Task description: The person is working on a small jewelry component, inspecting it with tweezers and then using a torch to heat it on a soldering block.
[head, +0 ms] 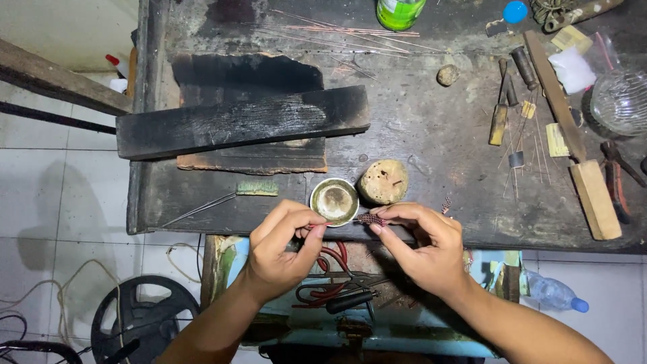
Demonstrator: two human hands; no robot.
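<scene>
My left hand (282, 249) pinches one end of a thin wire between thumb and fingers. My right hand (423, 244) pinches a small coppery woven wire piece (369, 219) at the wire's other end. Both hands hover at the front edge of a dark, scorched workbench (431, 135). Just beyond my fingertips sit a small round dish (334, 201) with a pale rim and a round cork-like block (383, 181).
A charred wooden plank (242, 121) lies over a burnt board at the left. Thin copper rods (337, 32) lie at the back near a green bottle (399, 12). Files, a wooden-handled tool (573, 135) and a glass jar (620, 101) crowd the right. Pliers (333, 293) lie in an open drawer below.
</scene>
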